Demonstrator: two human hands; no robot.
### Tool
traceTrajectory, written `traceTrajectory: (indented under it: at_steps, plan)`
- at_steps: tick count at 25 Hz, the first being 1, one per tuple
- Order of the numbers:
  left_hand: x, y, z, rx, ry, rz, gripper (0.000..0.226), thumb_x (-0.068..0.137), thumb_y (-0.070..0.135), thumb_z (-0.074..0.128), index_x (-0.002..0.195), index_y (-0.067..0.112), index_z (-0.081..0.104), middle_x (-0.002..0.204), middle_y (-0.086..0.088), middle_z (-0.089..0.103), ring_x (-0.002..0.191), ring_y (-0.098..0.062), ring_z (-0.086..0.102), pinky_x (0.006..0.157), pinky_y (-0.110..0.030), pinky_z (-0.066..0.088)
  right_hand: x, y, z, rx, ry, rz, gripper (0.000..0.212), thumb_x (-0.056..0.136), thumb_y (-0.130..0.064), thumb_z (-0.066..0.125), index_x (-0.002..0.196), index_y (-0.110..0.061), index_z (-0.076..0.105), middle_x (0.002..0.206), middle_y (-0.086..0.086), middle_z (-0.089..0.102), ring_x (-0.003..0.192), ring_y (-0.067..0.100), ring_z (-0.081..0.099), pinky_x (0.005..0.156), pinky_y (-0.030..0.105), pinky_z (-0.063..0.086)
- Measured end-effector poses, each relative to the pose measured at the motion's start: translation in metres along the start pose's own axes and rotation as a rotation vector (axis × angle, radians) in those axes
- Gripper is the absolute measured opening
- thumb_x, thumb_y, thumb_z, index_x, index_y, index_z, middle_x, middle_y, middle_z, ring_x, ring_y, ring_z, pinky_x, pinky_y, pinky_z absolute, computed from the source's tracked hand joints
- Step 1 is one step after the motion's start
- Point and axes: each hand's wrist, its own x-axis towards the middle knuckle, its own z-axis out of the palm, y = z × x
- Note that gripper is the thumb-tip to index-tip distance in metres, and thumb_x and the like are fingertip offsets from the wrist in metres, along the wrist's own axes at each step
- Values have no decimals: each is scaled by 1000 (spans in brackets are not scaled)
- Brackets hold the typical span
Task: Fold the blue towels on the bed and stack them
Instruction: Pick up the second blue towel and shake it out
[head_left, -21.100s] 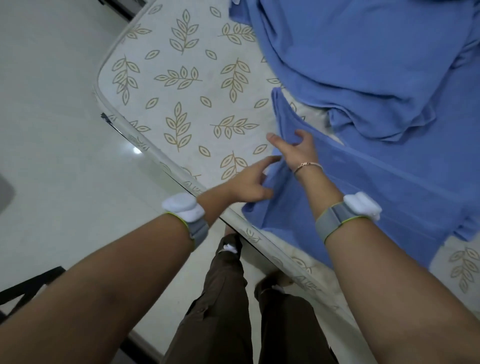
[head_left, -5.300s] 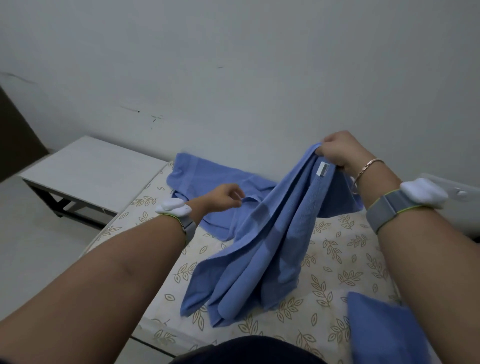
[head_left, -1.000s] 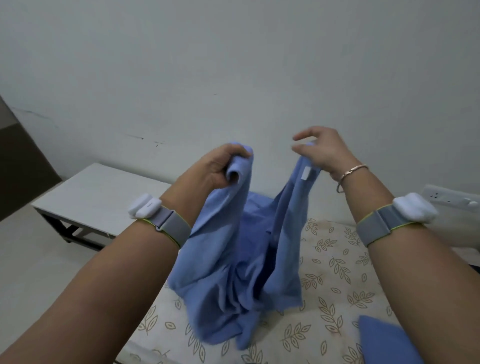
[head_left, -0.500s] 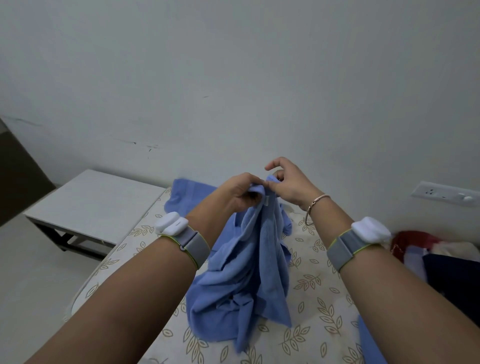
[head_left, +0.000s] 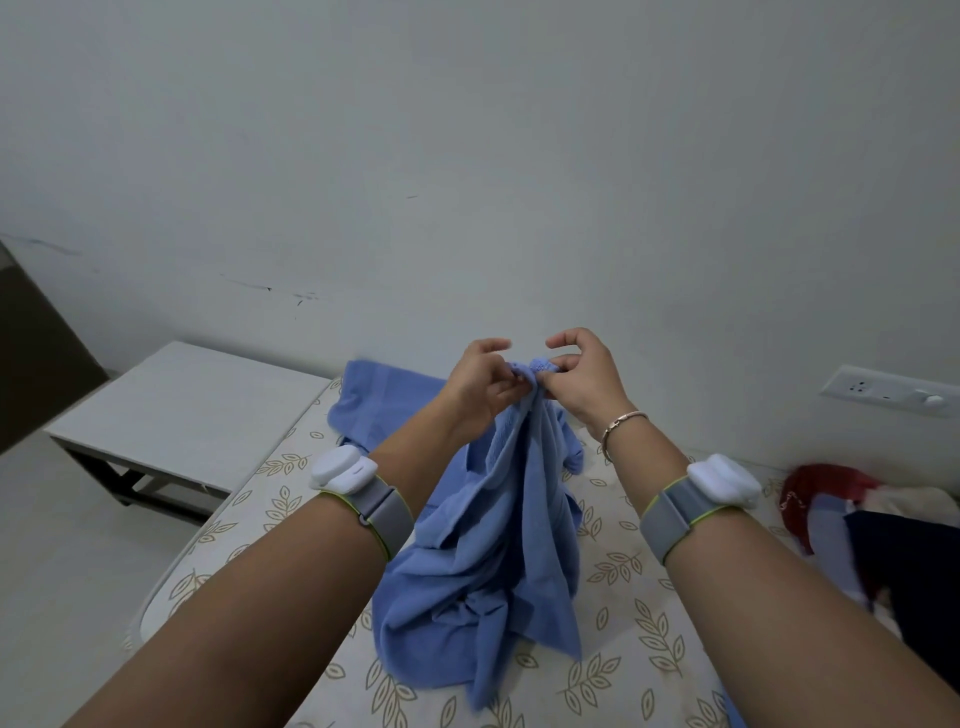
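Two forearms reach out over the bed (head_left: 613, 587), and between them a blue towel (head_left: 498, 561) hangs in a crumpled column, its lower folds heaped on the leaf-print mattress. At the top, the left hand (head_left: 480, 384) and right hand (head_left: 584, 376) meet: the fingers of both pinch the same bunched bit of hem, with the index fingers lifted clear. Doing this step well probably means finding two true corners rather than a wad of edge; one hand could keep its corner while the other slides along the hem to the next, then both draw apart so the cloth drops flat and square. Lifting high enough for the tail to clear the mattress should let the twists fall out. Beyond the hands a second blue towel (head_left: 379, 400) lies spread at the far end of the bed, not yet folded. A low grey bench (head_left: 171, 410) stands to the left, against the wall.
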Motion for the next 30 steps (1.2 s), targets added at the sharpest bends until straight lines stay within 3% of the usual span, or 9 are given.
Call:
traceTrajectory:
  at_steps: [3,5,8,11,17,20,25,28,30]
  plan:
    - [2,-8,-8,388,-98,190,26,88,-16,52,104,0,65,88,-14,67,81,-19,65,80,-26,57,1,3,-1,10,-3,2,34,79,-4,71,103,-22,55,80,11,73,81,32,72,78,51,59]
    - [4,-13,-13,506,-85,279,14,87,-11,63,96,-1,68,83,-12,69,76,-15,67,78,-25,57,-1,6,-1,39,-11,0,33,83,-4,69,106,-21,54,81,12,73,79,31,72,78,50,60]
    - [7,-16,-12,525,-40,315,6,89,-5,66,94,-6,67,80,-16,69,72,-18,68,77,-29,60,-4,8,1,28,37,-24,35,83,-2,70,108,-21,55,80,10,73,78,26,72,77,46,61]
    - [7,-14,-5,615,-3,293,13,89,-1,68,96,-12,66,80,-20,68,69,-23,67,74,-35,63,-4,9,-1,37,111,-42,35,80,-7,75,105,-23,57,77,7,74,77,22,73,77,42,61]
    - [9,0,-3,636,33,240,11,85,2,75,86,-6,66,72,-18,68,64,-24,67,69,-35,63,-9,9,-4,105,-66,-114,42,83,6,65,114,-21,56,89,8,74,88,23,71,86,37,58]
    - [7,1,-3,599,59,229,22,82,6,79,88,-10,65,72,-19,68,62,-22,69,65,-32,63,-16,7,5,51,-36,-150,51,78,7,68,117,-21,54,92,3,72,86,17,71,82,31,60]
    - [6,11,-13,878,-35,179,22,86,19,77,91,-2,71,79,-18,75,76,-29,74,74,-38,63,-21,10,8,-31,22,-180,50,79,-1,73,120,-22,54,85,-1,74,79,12,71,76,24,59]
    - [5,19,-18,1285,-26,393,26,83,27,76,103,15,66,95,0,74,87,-20,70,76,-32,57,-21,10,3,-34,-22,-196,52,80,-4,75,124,-22,54,83,-2,74,79,10,71,76,20,57]
    - [4,22,-20,1382,-173,505,35,85,31,74,117,23,64,117,9,66,108,-8,60,88,-20,46,-21,9,0,-35,-69,-210,53,80,-3,75,124,-23,54,83,-1,75,79,11,72,76,21,57]
